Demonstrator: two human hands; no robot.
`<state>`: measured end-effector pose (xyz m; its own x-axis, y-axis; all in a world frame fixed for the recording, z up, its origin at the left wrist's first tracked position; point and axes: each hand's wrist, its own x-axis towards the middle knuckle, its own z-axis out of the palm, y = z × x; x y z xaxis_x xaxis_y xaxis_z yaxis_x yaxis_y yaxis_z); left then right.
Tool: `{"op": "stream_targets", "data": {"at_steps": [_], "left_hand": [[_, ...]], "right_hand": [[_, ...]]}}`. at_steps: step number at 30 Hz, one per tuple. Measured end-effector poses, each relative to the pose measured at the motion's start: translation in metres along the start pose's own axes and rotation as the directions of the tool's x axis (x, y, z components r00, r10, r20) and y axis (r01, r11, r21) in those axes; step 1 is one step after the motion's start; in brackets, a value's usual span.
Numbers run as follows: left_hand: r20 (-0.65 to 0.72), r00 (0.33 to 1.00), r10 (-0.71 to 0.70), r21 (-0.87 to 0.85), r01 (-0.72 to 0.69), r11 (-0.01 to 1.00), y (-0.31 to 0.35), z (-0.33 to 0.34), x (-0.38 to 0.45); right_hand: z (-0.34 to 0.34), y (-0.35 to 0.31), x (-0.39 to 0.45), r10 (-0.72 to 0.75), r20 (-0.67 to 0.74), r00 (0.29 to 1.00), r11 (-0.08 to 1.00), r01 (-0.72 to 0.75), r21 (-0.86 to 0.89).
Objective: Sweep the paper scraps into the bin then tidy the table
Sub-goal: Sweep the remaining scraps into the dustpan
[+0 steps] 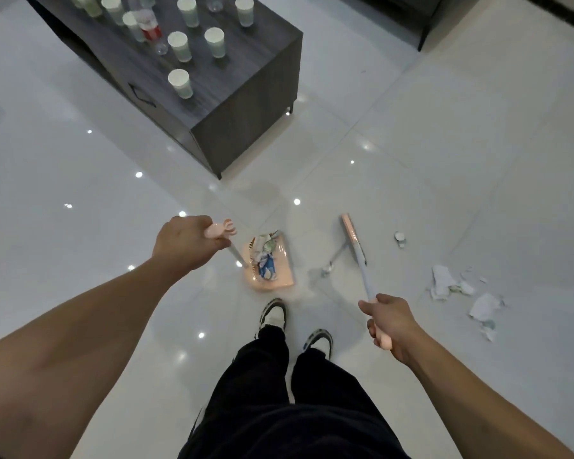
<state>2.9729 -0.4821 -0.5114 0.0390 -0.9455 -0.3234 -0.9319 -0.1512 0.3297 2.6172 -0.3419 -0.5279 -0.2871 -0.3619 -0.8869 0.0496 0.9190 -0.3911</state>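
The person stands on the tiled floor (80, 193), both arms extended forward. The right hand (390, 321) has its fingers curled around the broom (357, 251) handle; the broom head rests on the floor. The left hand (183, 241) grips the dustpan (272, 263) handle. The dustpan sits just ahead of the shoes and holds crumpled wrappers; no print is legible. Scraps (464, 298) lie right of the broom. Beyond, cups (179, 82) and a red-labelled bottle (150, 28) stand on the table (246, 104).
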Motion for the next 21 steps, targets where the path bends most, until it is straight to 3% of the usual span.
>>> {"op": "stream_targets", "data": {"at_steps": [4,12,17,21], "left_hand": [[0.043,0.998,0.053,0.05,-0.055,0.997,0.03,0.03,0.004],[0.004,0.993,0.116,0.065,-0.116,0.991,0.049,0.024,0.031],[0.001,0.982,0.189,0.107,-0.188,0.976,0.066,0.017,0.044],[0.027,0.966,0.255,0.122,-0.257,0.959,0.086,0.013,0.063]], "right_hand": [[-0.002,0.017,-0.007,0.055,0.027,0.998,0.991,-0.058,0.124],[-0.019,0.0,-0.011,0.058,0.264,0.963,0.917,-0.156,0.367],[-0.013,-0.02,-0.015,-0.015,0.165,0.986,0.968,-0.027,0.249],[-0.022,-0.029,-0.015,-0.032,0.051,0.998,0.966,0.018,0.258]]}}
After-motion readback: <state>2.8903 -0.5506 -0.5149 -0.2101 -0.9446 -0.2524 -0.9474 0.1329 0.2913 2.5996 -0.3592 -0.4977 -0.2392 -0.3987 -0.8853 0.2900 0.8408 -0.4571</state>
